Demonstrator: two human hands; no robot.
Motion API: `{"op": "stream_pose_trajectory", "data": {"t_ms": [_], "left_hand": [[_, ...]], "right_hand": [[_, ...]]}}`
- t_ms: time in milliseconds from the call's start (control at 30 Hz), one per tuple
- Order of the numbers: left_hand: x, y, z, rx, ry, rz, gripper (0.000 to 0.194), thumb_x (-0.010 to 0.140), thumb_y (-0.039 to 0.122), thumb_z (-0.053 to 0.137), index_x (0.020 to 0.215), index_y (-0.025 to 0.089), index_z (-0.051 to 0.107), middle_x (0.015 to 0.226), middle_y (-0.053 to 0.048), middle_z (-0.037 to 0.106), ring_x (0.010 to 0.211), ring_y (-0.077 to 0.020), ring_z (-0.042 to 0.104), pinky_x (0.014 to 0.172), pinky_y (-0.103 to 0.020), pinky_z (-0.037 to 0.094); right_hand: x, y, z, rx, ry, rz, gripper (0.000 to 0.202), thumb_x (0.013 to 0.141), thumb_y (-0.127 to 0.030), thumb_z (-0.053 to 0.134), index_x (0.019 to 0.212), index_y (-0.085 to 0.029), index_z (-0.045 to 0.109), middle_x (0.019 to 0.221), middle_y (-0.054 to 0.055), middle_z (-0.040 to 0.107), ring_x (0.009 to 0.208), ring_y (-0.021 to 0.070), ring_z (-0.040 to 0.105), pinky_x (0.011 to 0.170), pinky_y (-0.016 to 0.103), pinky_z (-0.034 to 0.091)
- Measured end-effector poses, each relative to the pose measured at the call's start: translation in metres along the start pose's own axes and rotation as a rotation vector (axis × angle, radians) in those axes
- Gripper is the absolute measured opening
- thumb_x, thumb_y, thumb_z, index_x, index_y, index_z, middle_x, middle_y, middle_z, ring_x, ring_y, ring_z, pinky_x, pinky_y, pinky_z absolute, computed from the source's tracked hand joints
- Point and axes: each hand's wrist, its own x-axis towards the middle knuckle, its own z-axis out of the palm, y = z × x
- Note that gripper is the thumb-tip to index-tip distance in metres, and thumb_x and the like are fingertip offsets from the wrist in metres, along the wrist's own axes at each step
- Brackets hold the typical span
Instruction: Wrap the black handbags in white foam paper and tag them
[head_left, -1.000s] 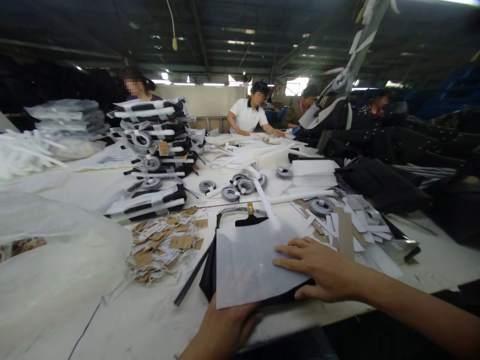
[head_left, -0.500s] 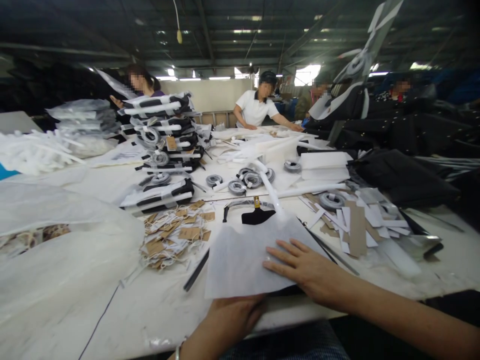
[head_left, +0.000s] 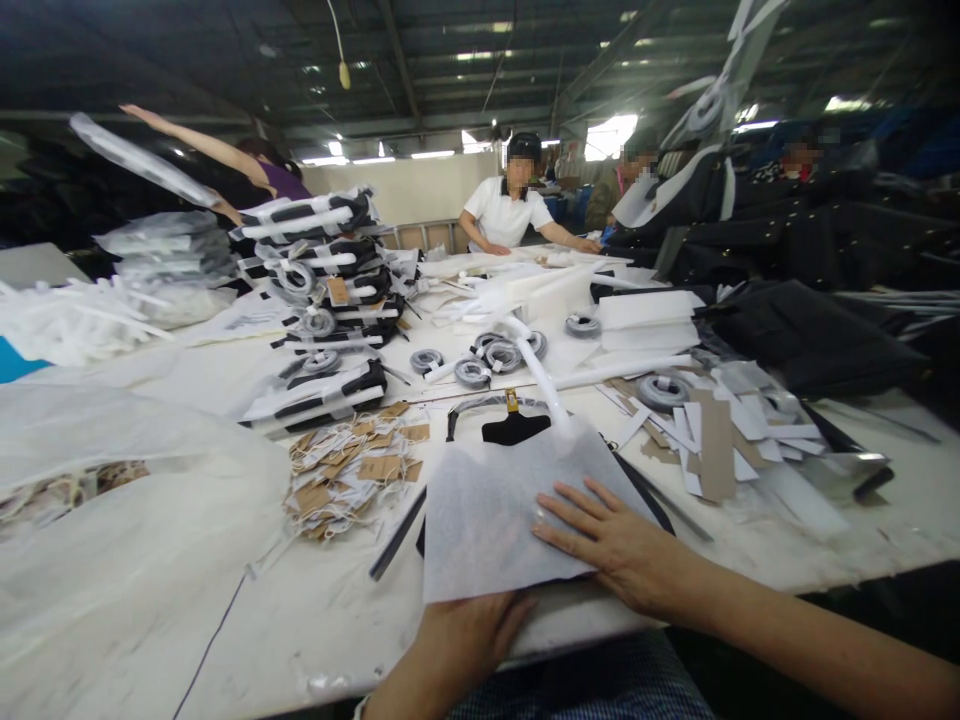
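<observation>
A white sheet of thin, paper-like material (head_left: 487, 510) lies over a black flat item, probably a bag (head_left: 577, 579), at the table's near edge. Spread flat on the sheet's right part is my right hand (head_left: 607, 540), palm down, fingers apart. My left hand (head_left: 476, 630) is at the sheet's near edge; its fingers go under the sheet and are hidden. Beyond the sheet show a black handle with a clear wrap (head_left: 495, 402), a black flap (head_left: 516, 428) and a yellow tag (head_left: 512, 400). A white wrapped tube (head_left: 544, 378) runs away from the sheet's far edge.
Brown tags with strings (head_left: 356, 470) lie left, before a stack of wrapped black items (head_left: 315, 300). Coiled grey straps (head_left: 501, 353) sit farther back. Card strips (head_left: 712, 440) lie right. A large clear plastic bag (head_left: 150, 540) covers the left. Co-workers stand across the table.
The white sheet has slid slightly right, baring a black edge on its left. My hands stay on it with little movement. A co-worker at far left has raised an arm beside a wrapped item.
</observation>
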Motion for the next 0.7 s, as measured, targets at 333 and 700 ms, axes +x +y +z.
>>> {"op": "stream_pose_trajectory", "data": {"t_ms": [333, 700], "left_hand": [[0.049, 0.034, -0.060, -0.261, 0.145, 0.041, 0.021, 0.097, 0.020, 0.052, 0.115, 0.017, 0.064, 0.104, -0.005, 0.076, 0.089, -0.0163, 0.072, 0.079, -0.026, 0.060], [0.055, -0.013, -0.008, -0.128, -0.331, -0.037, 0.053, 0.104, 0.040, 0.039, 0.152, 0.021, 0.034, 0.156, -0.009, 0.042, 0.144, -0.0239, 0.040, 0.117, -0.049, 0.039]], "right_hand": [[0.000, 0.000, 0.006, -0.042, 0.124, -0.021, 0.076, 0.087, -0.012, 0.053, 0.156, -0.032, 0.030, 0.161, 0.010, 0.031, 0.146, 0.0364, 0.030, 0.113, 0.067, 0.025], [-0.007, 0.004, 0.011, 0.025, 0.149, 0.037, 0.075, 0.094, -0.026, 0.057, 0.159, -0.027, 0.021, 0.162, 0.011, 0.028, 0.149, 0.0312, 0.027, 0.118, 0.060, 0.023]]}}
